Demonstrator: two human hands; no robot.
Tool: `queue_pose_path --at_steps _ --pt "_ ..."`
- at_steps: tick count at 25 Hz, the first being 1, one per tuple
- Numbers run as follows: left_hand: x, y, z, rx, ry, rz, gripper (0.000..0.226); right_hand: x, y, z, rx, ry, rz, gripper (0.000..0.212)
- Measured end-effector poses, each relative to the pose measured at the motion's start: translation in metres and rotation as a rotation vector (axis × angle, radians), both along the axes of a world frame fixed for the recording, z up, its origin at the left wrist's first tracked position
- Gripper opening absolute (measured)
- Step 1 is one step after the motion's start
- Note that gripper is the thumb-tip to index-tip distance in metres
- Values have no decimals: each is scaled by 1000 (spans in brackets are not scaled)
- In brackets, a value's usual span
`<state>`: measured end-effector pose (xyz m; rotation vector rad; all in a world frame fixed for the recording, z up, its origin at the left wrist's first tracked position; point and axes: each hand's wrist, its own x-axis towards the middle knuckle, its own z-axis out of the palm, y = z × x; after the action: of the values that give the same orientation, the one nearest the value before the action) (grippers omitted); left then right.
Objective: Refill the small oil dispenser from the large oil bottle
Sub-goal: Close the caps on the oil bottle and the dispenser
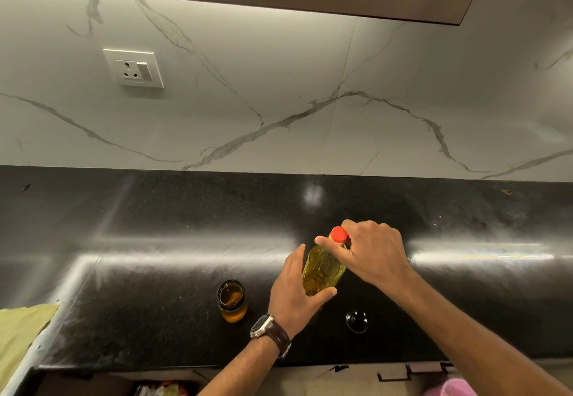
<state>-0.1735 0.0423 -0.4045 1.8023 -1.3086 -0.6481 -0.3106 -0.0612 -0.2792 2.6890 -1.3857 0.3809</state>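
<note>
Standing near the middle of the black countertop, slightly toward five o'clock from its centre: the large oil bottle, clear plastic, ribbed, glowing golden yellow with oil filling most of the visible body, leaning a little with the top toward one o'clock. Capped with a red screw cap, still on the neck.

Wrapping the lower body of the bottle from nine o'clock: the left hand, thumb curling across the near side at five o'clock, fingers hidden behind the plastic. Wearing a watch on a dark strap at the wrist.

Closing around the neck just under the cap from three o'clock: the right hand, index finger reaching across below the cap toward nine o'clock, remaining fingers curling over the top.

Sitting at eight o'clock from the bottle, near the left wrist but apart from it: the small oil dispenser, a short dark-rimmed glass jar, open at the mouth, showing amber oil in the bottom part.

Lying at five o'clock from the bottle, under the right forearm's near side: a small black rounded lid, glossy, alone on the stone.

Catching long white light streaks across the counter.
</note>
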Motion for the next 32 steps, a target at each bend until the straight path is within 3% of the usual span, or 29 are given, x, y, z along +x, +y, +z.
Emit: queue_pose_path --at_steps 2,6,9,12,16,21,26,32 --pt "5 17 -8 15 24 15 101 -6 3 -4 38 -11 -17 84" --pt "25 77 -40 84 24 19 62 -29 15 -17 229 -40 -56 84" --pt "46 125 -65 195 -36 -20 41 -54 32 -36 400 17 -143 75" --pt "63 156 -78 279 -80 107 29 -69 51 -74 525 80 -252 67" --pt "79 158 -76 248 -97 364 48 -74 66 -119 589 55 -312 72" --pt "96 120 -61 118 39 461 97 -64 72 -138 518 67 -402 53" --pt "106 93 -56 92 50 402 77 -64 59 -142 549 90 -479 44" --pt "110 92 -54 64 70 394 72 -50 87 -133 709 77 -489 30"
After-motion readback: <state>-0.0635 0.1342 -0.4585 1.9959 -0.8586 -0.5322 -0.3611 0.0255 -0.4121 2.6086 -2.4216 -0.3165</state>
